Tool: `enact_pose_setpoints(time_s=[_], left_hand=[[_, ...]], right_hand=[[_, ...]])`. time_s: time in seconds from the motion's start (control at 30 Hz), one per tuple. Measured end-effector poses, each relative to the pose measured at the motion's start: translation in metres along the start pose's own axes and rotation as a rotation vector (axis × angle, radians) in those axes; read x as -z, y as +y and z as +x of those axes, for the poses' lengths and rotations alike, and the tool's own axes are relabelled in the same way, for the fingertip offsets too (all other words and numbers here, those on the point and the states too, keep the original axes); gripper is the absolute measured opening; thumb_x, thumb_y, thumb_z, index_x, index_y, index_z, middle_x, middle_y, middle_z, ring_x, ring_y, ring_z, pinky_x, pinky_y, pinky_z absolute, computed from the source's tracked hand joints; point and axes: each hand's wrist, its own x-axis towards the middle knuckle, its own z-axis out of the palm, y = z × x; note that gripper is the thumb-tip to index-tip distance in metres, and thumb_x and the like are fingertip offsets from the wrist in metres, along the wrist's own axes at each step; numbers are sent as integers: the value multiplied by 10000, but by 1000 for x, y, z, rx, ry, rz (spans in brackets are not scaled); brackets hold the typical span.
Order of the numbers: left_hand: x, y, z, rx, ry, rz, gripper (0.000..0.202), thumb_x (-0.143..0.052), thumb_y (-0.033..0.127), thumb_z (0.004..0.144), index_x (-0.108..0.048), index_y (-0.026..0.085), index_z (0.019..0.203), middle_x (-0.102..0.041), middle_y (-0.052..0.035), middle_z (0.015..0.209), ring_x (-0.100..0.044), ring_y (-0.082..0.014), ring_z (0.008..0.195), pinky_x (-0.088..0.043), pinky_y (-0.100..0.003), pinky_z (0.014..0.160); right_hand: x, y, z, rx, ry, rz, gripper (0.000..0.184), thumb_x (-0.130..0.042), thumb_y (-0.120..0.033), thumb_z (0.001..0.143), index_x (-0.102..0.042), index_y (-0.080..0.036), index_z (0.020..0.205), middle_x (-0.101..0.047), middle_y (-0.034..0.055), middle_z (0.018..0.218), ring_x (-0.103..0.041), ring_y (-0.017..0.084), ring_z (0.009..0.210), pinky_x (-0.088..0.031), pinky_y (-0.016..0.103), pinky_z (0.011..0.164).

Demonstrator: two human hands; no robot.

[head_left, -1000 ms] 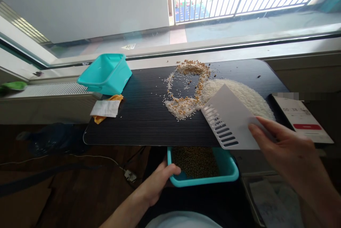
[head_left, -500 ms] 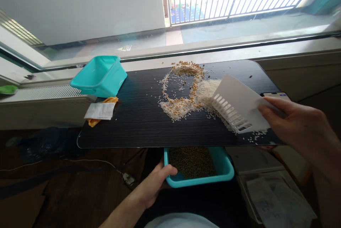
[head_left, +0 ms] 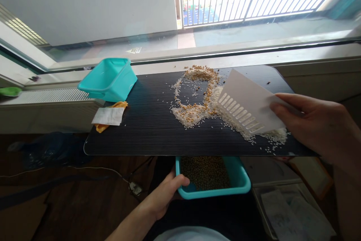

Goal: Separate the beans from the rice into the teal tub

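My right hand [head_left: 307,120] grips the handle end of a white slotted scoop [head_left: 248,96], tilted over a heap of white rice [head_left: 239,122] at the table's right. Rice shows through its slots. Just below the table's front edge, my left hand [head_left: 169,192] holds a teal plastic bin [head_left: 239,188] by its left side, thumb over the rim. Inside the bin lie many small greenish-brown beans [head_left: 207,173]. Left of the heap, rice mixed with yellow beans [head_left: 194,111] forms a rough ring on the black table [head_left: 146,120].
A second teal bin [head_left: 113,83] sits at the table's back left corner. In front of it, a white packet [head_left: 108,116] rests on an orange cloth [head_left: 102,128]. The window sill [head_left: 158,68] runs behind the table. A power adapter [head_left: 135,188] lies on the floor.
The scoop has shifted slightly left and up, uncovering more rice at the right; the phone seen beside my right hand is now hidden. My left hand keeps its hold on the bin.
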Motion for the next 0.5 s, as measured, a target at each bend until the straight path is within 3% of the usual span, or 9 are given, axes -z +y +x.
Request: enact_pose_setpoints(time_s=[0.2,0.37,0.5], left_hand=[[3,-1,1,5,0,-19,372,-647,307,694,-610,176,1040,-606,-19,917,-557,-189,912,-482,-314,819],[6,-1,-1,-4,1,-33,375,-646,299,697,-594,187,1052,-614,-7,917,-564,-177,900,-479,-303,814],[8,-1,0,-12,-7,-32,383,-646,304,710,-590,192,1072,-616,-7,927,-570,-182,914,-484,-315,826]], right_hand=[[-25,-12,5,110,-21,-53,479,-482,-552,806,-752,-284,1096,-725,39,702,-661,224,628,-459,357,587],[-20,-13,-3,184,-43,-62,447,-490,-560,802,-770,-302,1037,-711,15,633,-629,195,524,-446,328,517],[-19,-15,-2,219,17,-103,457,-462,-540,848,-752,-291,1097,-706,25,613,-648,212,542,-427,323,494]])
